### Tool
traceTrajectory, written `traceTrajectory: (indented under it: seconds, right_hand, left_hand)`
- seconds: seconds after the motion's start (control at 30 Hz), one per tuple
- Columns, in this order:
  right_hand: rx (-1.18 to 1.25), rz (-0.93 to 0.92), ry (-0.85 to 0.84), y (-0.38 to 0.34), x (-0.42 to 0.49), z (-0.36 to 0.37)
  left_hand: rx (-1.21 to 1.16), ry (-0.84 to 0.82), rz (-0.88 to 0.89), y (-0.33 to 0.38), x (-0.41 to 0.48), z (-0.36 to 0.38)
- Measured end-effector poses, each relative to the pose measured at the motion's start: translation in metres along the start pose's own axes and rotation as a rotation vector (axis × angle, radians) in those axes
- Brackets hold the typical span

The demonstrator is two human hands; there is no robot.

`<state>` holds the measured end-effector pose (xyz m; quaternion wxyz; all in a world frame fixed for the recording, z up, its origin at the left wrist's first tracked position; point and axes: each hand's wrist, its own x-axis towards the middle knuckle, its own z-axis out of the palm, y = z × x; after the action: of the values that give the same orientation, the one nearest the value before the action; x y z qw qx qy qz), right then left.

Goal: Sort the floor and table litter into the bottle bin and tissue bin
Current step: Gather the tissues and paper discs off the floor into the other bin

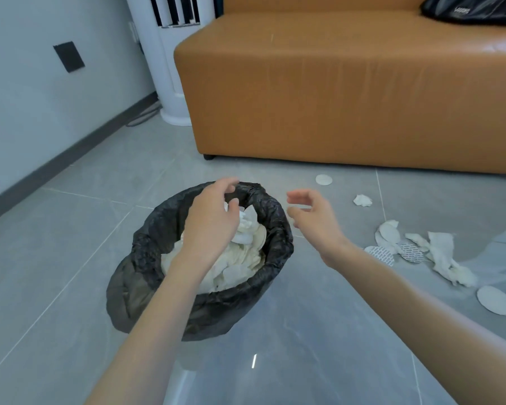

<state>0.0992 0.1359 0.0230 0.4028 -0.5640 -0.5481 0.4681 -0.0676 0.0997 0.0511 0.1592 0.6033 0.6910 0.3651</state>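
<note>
Grey tiled floor [70, 229] by the orange sofa [333, 97]: your black-bagged tissue bin [146, 276] at centre is nearly full, both your left hand [214, 223] and right hand [316, 217] loosely spread and empty, but crumpled white tissues and round pads [438, 252] at right still need binning.

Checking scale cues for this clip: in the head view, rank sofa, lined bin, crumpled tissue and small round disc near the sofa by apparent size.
1. sofa
2. lined bin
3 and 4. crumpled tissue and round disc look alike; unranked.
</note>
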Motion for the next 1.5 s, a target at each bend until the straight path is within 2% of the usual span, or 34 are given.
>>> traceTrajectory:
  seconds: [0.2,0.4,0.5,0.77,1.0,1.33,1.5]
  right_hand:
    - [-0.007,0.151,0.15,0.041,0.003,-0.048]
    - [-0.062,0.278,0.253,0.084,0.004,-0.098]
    - [-0.111,0.319,0.256,0.1,0.005,-0.122]
    - [-0.325,0.273,0.239,0.132,0.04,-0.15]
    - [-0.555,0.184,0.105,0.161,0.108,-0.154]
    - [-0.932,0.183,-0.104,0.203,0.219,-0.165]
    - [-1.068,0.181,-0.306,0.215,0.266,-0.17]
  left_hand:
    - [-0.042,-0.118,0.125,0.047,-0.003,0.06]
    - [0.047,-0.344,0.207,0.062,-0.009,0.123]
    - [0.095,-0.447,0.183,0.056,-0.004,0.145]
    - [0.12,-0.528,0.022,0.046,0.04,0.213]
    - [0.289,-0.634,-0.029,0.021,0.089,0.281]
    - [0.36,-0.647,-0.03,0.008,0.188,0.368]
    - [0.429,-0.697,-0.017,0.011,0.222,0.39]
